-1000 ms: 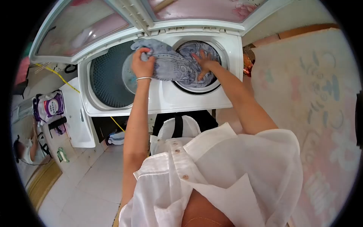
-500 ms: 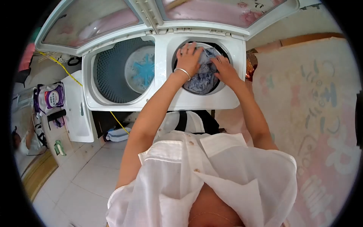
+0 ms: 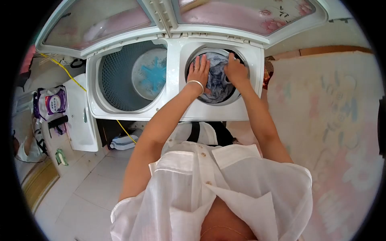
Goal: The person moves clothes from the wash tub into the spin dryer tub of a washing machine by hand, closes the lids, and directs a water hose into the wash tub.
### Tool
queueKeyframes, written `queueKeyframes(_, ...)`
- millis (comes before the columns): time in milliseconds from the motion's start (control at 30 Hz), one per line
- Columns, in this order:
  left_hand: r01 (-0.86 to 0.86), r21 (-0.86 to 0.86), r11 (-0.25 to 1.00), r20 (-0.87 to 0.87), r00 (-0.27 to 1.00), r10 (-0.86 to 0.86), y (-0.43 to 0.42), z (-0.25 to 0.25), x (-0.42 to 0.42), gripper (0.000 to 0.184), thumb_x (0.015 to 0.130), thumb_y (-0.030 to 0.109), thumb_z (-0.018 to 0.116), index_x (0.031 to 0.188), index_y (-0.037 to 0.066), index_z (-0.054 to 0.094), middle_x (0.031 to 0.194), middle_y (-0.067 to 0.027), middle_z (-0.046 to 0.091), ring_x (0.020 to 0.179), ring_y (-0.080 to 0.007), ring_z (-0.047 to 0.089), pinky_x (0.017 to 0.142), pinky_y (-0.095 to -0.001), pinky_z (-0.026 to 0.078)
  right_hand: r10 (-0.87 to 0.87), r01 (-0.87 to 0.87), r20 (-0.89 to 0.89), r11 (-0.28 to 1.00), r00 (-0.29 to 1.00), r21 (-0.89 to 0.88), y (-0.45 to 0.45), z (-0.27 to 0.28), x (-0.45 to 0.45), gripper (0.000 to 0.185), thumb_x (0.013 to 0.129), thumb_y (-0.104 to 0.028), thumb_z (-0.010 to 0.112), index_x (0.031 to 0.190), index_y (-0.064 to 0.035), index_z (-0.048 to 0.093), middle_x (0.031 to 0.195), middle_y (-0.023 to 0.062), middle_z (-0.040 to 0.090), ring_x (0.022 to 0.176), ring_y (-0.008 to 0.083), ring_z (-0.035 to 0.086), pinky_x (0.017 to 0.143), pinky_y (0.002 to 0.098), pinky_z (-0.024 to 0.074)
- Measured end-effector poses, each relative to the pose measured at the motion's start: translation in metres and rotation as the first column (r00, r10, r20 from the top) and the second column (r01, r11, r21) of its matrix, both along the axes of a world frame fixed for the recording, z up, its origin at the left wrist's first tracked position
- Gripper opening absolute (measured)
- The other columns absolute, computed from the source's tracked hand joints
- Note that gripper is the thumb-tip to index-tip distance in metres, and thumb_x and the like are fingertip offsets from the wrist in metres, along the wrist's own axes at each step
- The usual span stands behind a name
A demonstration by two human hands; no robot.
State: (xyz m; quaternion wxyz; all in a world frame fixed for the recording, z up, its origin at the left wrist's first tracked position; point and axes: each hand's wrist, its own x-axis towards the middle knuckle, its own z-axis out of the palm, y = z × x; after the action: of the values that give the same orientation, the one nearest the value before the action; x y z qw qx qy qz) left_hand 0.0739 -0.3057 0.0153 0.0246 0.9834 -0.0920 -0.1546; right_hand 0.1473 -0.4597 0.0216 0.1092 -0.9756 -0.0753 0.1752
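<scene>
Grey-blue patterned cloth (image 3: pixel 218 73) lies bunched between the left hand (image 3: pixel 198 72), spread flat on it, and the right hand (image 3: pixel 237 72), curled (its grip I cannot tell).

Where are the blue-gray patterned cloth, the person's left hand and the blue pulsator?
Blue-gray patterned cloth (image 3: pixel 217 75), head view: on its crumpled visible middle.
Left hand (image 3: pixel 198 75), head view: on the back of the hand.
Blue pulsator (image 3: pixel 152 76), head view: near its center.
</scene>
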Motion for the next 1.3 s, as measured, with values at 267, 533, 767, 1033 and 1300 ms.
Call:
queueKeyframes(267,0.092,0.101,0.991,-0.365,0.93,-0.049,-0.003,-0.033,0.047,0.15,0.034,0.054,0.086,0.143,0.011,-0.008,0.149,-0.0128,-0.014,0.137,-0.0373,-0.004,0.108,-0.0521,0.01,0.429,-0.476,-0.229,0.852,0.874,-0.22,0.014,-0.048,-0.004,0.136,0.044,-0.025,0.088,0.143,-0.0291,-0.006,0.147,0.0224,-0.001,0.116,0.0441,0.036,0.086,0.044,0.0479)
queueKeyframes(533,-0.061,0.067,0.996,-0.453,0.887,0.085,0.0,-0.072,0.063,0.147,0.039,0.052,0.086,0.143,0.016,-0.011,0.149,-0.009,-0.015,0.137,-0.0359,-0.005,0.108,-0.0524,0.013,0.325,-0.418,-0.341,0.874,0.882,-0.249,0.037,-0.079,0.01,0.142,0.042,-0.025,0.088,0.142,-0.0283,-0.014,0.147,0.0171,-0.011,0.125,0.0477,0.02,0.086,0.0581,0.0431)
queueKeyframes(767,-0.202,0.059,0.978,-0.44,0.874,0.207,-0.004,-0.1,0.071,0.104,0.069,0.033,0.066,0.144,0.024,-0.005,0.15,-0.0026,-0.013,0.137,-0.0321,-0.001,0.108,-0.0489,0.015,0.327,-0.414,-0.266,0.806,0.907,-0.423,0.043,-0.131,0.01,0.105,0.071,-0.02,0.069,0.144,-0.0274,-0.007,0.149,0.0172,-0.007,0.126,0.046,0.021,0.084,0.0561,0.0394)
queueKeyframes(1033,-0.222,0.172,0.96,-0.238,0.936,0.259,-0.023,-0.117,0.061,0.075,0.085,0.029,0.048,0.145,0.027,0.003,0.151,-0.002,-0.009,0.138,-0.0314,0.001,0.106,-0.0552,0.011,0.197,-0.224,-0.127,0.941,0.972,-0.252,0.032,-0.153,0.008,0.08,0.083,-0.013,0.048,0.144,-0.0322,0.0,0.149,0.013,-0.009,0.127,0.0438,0.019,0.09,0.0621,0.0299)
queueKeyframes(1300,0.073,0.265,0.961,-0.427,0.903,0.049,-0.01,-0.02,0.017,0.132,0.049,0.062,0.078,0.145,0.017,-0.001,0.15,-0.0117,-0.012,0.137,-0.0374,-0.007,0.106,-0.0581,0.002,0.514,-0.565,-0.273,0.809,0.813,-0.163,-0.007,-0.056,0.003,0.134,0.045,-0.029,0.087,0.143,-0.0302,-0.004,0.148,0.0182,-0.008,0.13,0.0481,0.015,0.092,0.0584,0.0367)
